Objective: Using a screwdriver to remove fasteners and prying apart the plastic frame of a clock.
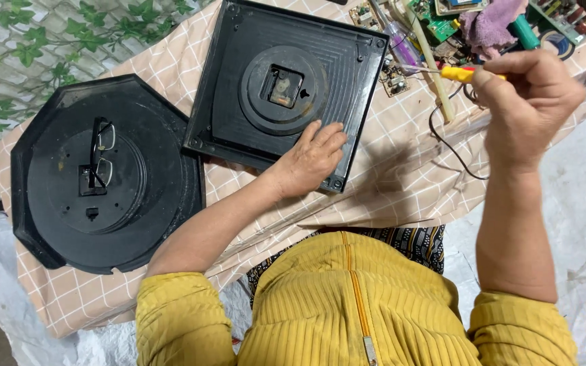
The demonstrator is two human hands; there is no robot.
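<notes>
A square black clock back (286,88) lies face down on a checked cloth (401,176), its clock movement (285,88) showing in the round centre. My left hand (313,157) rests flat on its near right corner, fingers spread. My right hand (527,102) is raised to the right of the clock, closed around a yellow-handled screwdriver (457,73) whose metal shaft points left, off the clock.
An octagonal black clock back (103,176) lies to the left with folded glasses (101,152) on it. Circuit boards (435,20), a purple rag (490,24), tape rolls, a white tube and a black wire (452,152) crowd the far right. White plastic sheeting (578,196) surrounds the cloth.
</notes>
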